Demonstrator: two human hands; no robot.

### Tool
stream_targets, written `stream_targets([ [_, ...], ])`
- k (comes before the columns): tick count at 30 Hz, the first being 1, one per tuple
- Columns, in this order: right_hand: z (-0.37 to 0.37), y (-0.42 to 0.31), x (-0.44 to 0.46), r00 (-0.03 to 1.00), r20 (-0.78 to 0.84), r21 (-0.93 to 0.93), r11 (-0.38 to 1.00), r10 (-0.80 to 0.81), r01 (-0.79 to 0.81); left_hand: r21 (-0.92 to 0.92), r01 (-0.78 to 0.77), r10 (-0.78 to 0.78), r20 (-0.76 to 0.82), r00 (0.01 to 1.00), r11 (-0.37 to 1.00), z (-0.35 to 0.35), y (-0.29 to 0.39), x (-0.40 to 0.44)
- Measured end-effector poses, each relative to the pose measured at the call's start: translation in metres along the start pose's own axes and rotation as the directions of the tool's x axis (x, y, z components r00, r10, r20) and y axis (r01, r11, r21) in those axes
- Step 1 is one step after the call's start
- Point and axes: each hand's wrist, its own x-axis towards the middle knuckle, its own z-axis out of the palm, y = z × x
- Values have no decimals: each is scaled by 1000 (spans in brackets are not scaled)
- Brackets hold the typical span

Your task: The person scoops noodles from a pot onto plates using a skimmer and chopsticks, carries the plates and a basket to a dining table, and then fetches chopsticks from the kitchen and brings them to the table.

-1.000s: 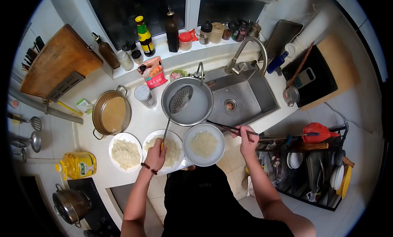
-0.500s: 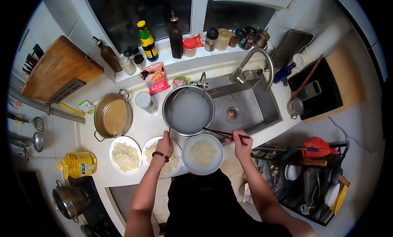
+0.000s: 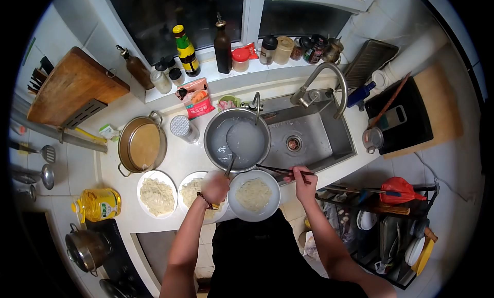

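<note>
My left hand [image 3: 215,187], a beaded bracelet at its wrist, is closed round the handle of what looks like a wide round skimmer [image 3: 244,136]. Its head lies in the cloudy whitish liquid of a steel basin [image 3: 207,150]. A pair of dark chopsticks [image 3: 278,169] is gripped in my right hand [image 3: 302,180], their tips near the basin's lower right rim. Below the basin sits a pale plate [image 3: 235,209] with a flat whitish mass [image 3: 253,194] on it. To its left, a second plate [image 3: 218,214] of similar food is partly hidden by my left hand.
A third plate [image 3: 145,211] and a large steel pot [image 3: 123,156] stand left on the counter. Behind the basin are a lidded canister [image 3: 183,129] and a red-pink packet [image 3: 196,100]. The sink [image 3: 321,136] with its faucet adjoins on the right. Bottles line the windowsill.
My left hand has moved slightly right and turned. The skimmer's head has shifted rightward and now shows as a full circle in the liquid. My right hand has barely moved.
</note>
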Motion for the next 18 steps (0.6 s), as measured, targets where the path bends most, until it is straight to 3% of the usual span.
stream_targets([
  [1, 0, -1, 1, 1000, 1, -2, 1000, -2, 2, 102, -104, 101, 28, 994, 989, -3, 10, 3],
  [2, -1, -1, 1, 1000, 1, -4, 1000, -3, 3, -474, 341, -370, 34, 928, 812, -24, 72, 13],
  [3, -2, -1, 1, 1000, -3, -3, 1000, 4, -4, -822, 542, -676, 299, 674, 177, -37, 108, 19],
  [12, -2, 4, 1, 1000, -3, 5, 1000, 10, -10, -873, 482, -591, 353, 725, 70, -41, 114, 9],
  [18, 2, 2, 2, 1000, 10, -4, 1000, 2, -2, -881, 464, -595, 324, 735, 94, -35, 114, 4],
])
